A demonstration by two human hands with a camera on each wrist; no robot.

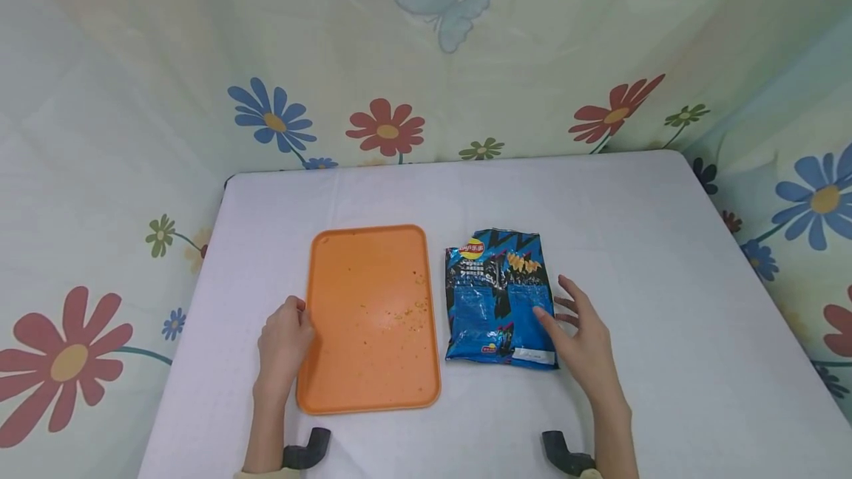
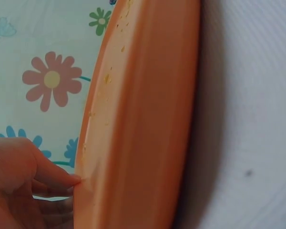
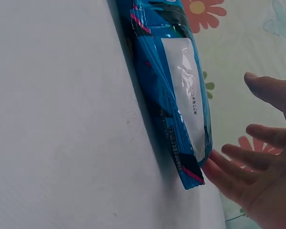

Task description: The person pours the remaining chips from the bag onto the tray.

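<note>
On chip bag (image 1: pixel 498 294), Lay's logo (image 1: pixel 473 248)

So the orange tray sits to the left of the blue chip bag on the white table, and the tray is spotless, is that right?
Not quite. The orange tray does lie left of the blue chip bag on the white table, but it is not spotless: the head view shows small crumbs scattered over its right half, and the left wrist view shows specks along its surface too.

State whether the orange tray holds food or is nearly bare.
Nearly bare: the orange tray carries only scattered crumbs, and the chip bag lies beside it on the table.
</note>
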